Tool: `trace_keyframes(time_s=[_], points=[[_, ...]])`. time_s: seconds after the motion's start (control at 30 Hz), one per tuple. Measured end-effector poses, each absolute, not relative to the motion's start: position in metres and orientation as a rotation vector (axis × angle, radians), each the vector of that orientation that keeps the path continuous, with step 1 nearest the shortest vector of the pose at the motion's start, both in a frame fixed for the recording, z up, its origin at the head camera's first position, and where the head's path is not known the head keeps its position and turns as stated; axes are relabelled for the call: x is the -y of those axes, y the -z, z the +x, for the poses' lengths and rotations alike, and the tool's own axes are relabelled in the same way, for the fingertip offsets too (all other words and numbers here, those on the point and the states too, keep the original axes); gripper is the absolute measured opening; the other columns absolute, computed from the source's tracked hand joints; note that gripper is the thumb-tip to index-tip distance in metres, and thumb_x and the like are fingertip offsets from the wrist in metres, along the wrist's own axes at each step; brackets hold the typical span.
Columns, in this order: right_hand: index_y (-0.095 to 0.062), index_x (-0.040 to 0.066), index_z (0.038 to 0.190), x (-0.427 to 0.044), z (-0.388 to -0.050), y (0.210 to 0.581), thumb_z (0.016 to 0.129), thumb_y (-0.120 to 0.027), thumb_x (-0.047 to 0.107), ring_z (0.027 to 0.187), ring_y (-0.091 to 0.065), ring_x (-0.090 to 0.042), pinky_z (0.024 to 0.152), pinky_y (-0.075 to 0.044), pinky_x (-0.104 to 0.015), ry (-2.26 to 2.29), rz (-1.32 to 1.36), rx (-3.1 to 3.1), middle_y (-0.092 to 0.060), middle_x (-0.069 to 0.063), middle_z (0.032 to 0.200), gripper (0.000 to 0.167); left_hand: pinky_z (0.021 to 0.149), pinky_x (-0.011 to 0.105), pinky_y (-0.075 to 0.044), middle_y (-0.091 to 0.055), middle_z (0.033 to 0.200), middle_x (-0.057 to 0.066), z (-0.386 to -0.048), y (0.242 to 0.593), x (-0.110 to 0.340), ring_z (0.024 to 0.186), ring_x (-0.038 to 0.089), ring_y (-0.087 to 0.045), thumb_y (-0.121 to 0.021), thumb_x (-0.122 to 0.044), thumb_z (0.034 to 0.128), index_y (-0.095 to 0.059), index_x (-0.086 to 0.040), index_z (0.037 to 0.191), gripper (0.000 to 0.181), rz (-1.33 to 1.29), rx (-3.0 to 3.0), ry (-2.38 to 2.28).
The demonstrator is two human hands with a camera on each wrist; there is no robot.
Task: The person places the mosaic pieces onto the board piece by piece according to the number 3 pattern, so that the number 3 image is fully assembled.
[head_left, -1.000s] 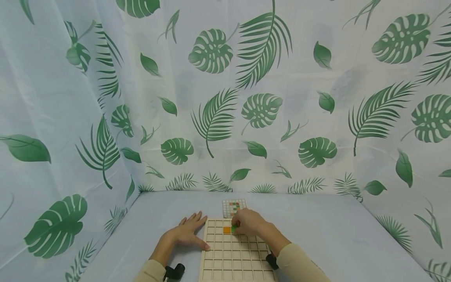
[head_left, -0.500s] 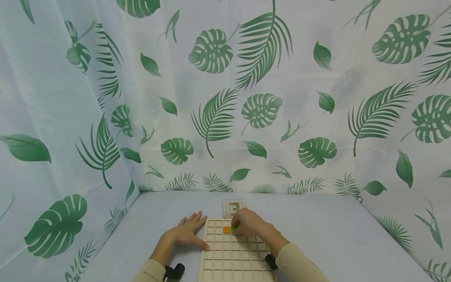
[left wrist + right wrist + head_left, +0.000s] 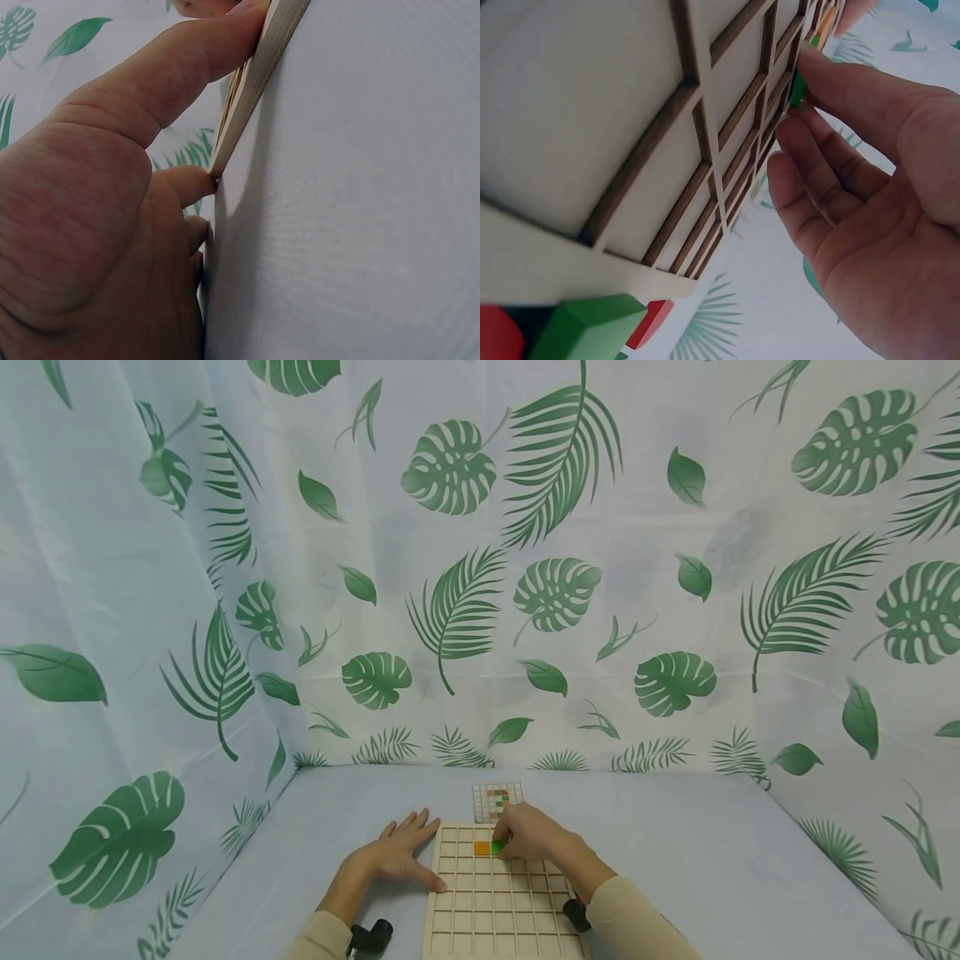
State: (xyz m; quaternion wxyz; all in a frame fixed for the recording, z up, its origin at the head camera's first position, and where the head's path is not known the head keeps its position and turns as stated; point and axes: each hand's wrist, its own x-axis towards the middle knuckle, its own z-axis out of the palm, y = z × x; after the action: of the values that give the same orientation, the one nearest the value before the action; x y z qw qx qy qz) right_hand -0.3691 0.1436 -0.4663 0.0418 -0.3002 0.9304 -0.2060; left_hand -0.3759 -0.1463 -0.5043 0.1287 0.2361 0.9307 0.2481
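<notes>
A pale wooden grid board [image 3: 480, 910] lies before me on the table. An orange tile [image 3: 482, 848] sits in a cell near its far edge. In the cell just right of it is a green tile [image 3: 497, 847], which my right hand [image 3: 534, 833] pinches between thumb and fingertips. The right wrist view shows this green tile [image 3: 798, 90] on edge, partly hidden by the thumb. My left hand [image 3: 397, 857] lies spread at the board's left side. Its thumb [image 3: 217, 49] presses the board's rim, and one finger touches the side near the far corner.
Beyond the board lies a small gridded card [image 3: 483, 795] with orange, green and red squares. Beside the board's right edge, the right wrist view shows a green block [image 3: 589, 326] and a red block [image 3: 651, 322]. A leaf-print curtain [image 3: 465, 610] stands behind the table.
Slightly more of the green tile shows beside my right fingers. Both hands stay almost where they were, and the left keeps its place on the board's rim.
</notes>
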Motion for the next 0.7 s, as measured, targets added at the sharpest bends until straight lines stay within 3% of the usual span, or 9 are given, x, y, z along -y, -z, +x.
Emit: trace_keyframes(time_s=[0.5,0.7], points=[[-0.084,0.005,0.099,-0.1435,-0.3655,0.4636,0.083,-0.084,0.001,0.071,-0.055,-0.003,0.064,-0.051,-0.023,0.692,-0.975,-2.817,-0.076,-0.001,0.083,0.016,0.129,0.066,-0.005,-0.016,0.174,0.019,-0.3743,0.5018,0.1469,0.162,0.041,-0.011,-0.084,-0.065,0.0708,-0.033,-0.012,0.164,0.119,0.673,-2.712,-0.705],[-0.080,0.002,0.111,-0.1462,-0.3628,0.4637,0.083,-0.087,0.011,0.084,-0.066,-0.013,0.072,-0.057,-0.028,0.733,-0.947,-2.820,-0.077,-0.006,0.097,0.030,0.128,0.067,-0.005,-0.015,0.174,0.020,-0.3746,0.4998,0.1474,0.162,0.042,-0.011,-0.083,-0.065,0.0722,-0.031,-0.011,0.165,0.119,0.698,-2.702,-0.685]])
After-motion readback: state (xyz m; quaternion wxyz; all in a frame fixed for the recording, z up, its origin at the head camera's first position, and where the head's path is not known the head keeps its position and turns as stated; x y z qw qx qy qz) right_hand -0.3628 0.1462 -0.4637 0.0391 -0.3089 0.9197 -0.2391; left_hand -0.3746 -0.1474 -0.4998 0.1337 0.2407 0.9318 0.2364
